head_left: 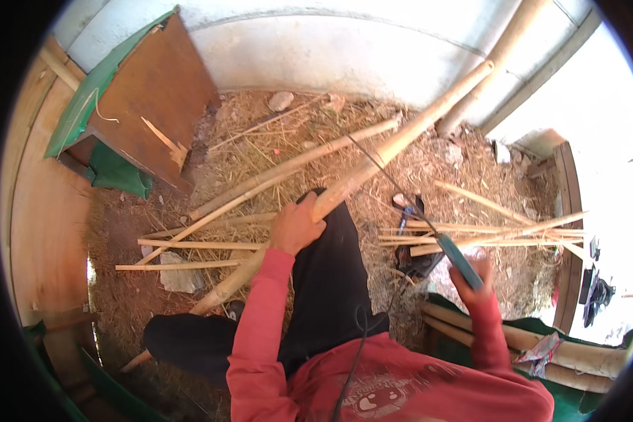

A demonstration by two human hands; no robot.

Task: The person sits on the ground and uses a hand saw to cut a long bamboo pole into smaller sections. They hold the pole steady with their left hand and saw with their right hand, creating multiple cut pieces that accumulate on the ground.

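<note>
A thick bamboo pole (401, 144) slants across my lap, its far end raised toward the wall at the upper right. My left hand (297, 226) is closed around it over my thigh. In my right hand (475, 278) is a long-bladed hand tool with a green handle (460, 261). Its thin dark blade crosses above the pole, pointing up and left; whether it touches cannot be told. Seen nearly edge-on, the blade does not show whether it is a machete or a saw.
Thinner bamboo poles (309, 151) lie beyond my left hand. Split bamboo strips (499, 228) are piled at the right on straw-strewn ground. A brown wooden box with green cloth (148, 91) leans at the upper left. More poles (577, 355) lie at the lower right; stones (181, 273) lie about.
</note>
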